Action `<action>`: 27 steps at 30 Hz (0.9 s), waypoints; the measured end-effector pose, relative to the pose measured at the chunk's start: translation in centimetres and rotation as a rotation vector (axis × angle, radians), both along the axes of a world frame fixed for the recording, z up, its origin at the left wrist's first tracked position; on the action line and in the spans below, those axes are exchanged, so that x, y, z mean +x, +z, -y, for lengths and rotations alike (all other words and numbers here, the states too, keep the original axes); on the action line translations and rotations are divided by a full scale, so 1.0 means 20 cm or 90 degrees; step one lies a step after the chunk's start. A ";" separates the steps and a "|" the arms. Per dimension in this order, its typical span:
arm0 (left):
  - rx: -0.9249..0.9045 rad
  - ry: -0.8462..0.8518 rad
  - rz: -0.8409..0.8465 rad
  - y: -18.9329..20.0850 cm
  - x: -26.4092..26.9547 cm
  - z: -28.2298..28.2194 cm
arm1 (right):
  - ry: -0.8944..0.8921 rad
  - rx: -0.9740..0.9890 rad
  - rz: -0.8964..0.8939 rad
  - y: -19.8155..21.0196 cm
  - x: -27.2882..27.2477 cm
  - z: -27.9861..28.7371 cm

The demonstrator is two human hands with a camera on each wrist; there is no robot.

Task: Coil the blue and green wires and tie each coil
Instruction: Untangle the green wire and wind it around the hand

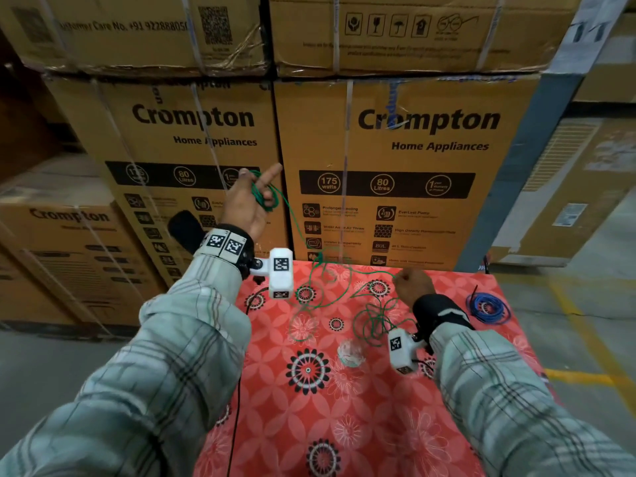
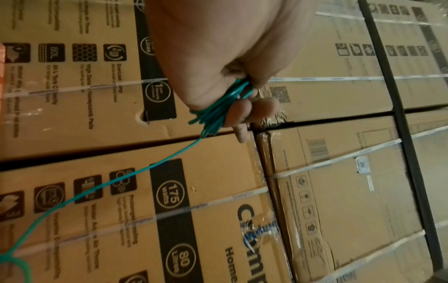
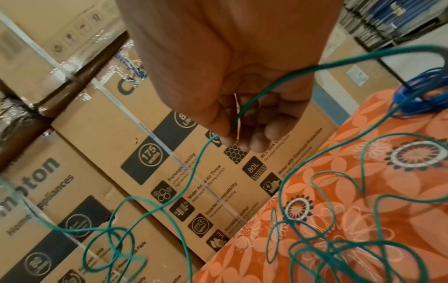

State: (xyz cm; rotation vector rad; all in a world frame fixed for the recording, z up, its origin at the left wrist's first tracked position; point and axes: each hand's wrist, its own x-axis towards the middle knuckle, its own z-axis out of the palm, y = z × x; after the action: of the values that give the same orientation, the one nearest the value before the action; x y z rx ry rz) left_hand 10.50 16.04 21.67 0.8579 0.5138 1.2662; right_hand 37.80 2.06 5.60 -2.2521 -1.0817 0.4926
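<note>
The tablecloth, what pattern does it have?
Red-orange tablecloth with white and black flower medallions; clearest in the head view.

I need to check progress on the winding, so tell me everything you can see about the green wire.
The green wire is thin, flexible and looks plastic-coated. A few turns are bunched into a small coil that the raised left hand holds. One strand drops from there to the red flowered table, where the rest sprawls in loose uncoiled loops. The right hand holds another stretch of it. No tie on it is visible.

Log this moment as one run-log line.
left hand: holds green wire loops | right hand: feeds strand | blue wire: coiled on table
</note>
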 end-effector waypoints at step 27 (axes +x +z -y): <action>-0.167 -0.221 0.086 0.10 0.01 0.09 | 0.195 0.389 -0.279 0.09 -0.47 -0.11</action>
State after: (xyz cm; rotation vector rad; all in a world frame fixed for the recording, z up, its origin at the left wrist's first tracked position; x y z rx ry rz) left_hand 10.70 14.15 23.59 0.6053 0.3918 0.9069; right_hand 28.39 4.36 7.44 -1.3783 -1.1491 0.6378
